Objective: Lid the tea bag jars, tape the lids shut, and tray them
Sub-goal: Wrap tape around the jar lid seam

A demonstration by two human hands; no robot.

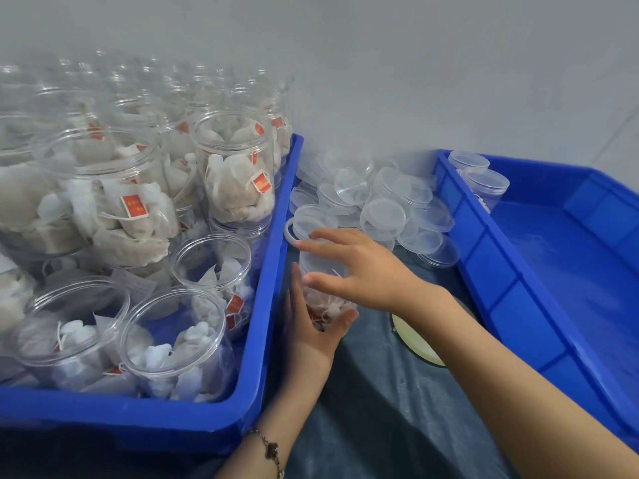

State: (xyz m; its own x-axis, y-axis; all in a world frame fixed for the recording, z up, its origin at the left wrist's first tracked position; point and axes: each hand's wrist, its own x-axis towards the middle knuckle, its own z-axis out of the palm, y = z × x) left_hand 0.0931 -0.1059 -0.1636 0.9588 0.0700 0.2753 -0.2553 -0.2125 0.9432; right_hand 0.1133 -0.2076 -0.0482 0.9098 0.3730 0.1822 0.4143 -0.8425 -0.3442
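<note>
A table (373, 409) under a dark, slightly creased cloth carries everything. Along its left edge sits a big blue plastic tray (269, 305) with smooth moulded walls, crowded with clear round open jars (221, 174), some stacked, each stuffed with white paper tea bags bearing small red tags. Along the right edge a second blue tray (518, 292), ribbed on its outer wall, holds two lidded jars (484, 181) in its far corner. Between the trays, toward the table's far edge, lies a loose heap of clear, shallow round lids (383, 209). Near the right tray a pale round disc (415, 337) with a dark rim lies on the cloth, partly hidden by the right forearm.

Just beside the left tray's right wall, one jar (325, 299) of tea bags is in hand. The left hand (311, 330) cups its lower body from below, fingers curled round it; a thin chain bracelet (269, 447) circles that wrist. The right hand (352, 267) lies over the jar's top, its grip spread round the lid (320, 262) seated there
</note>
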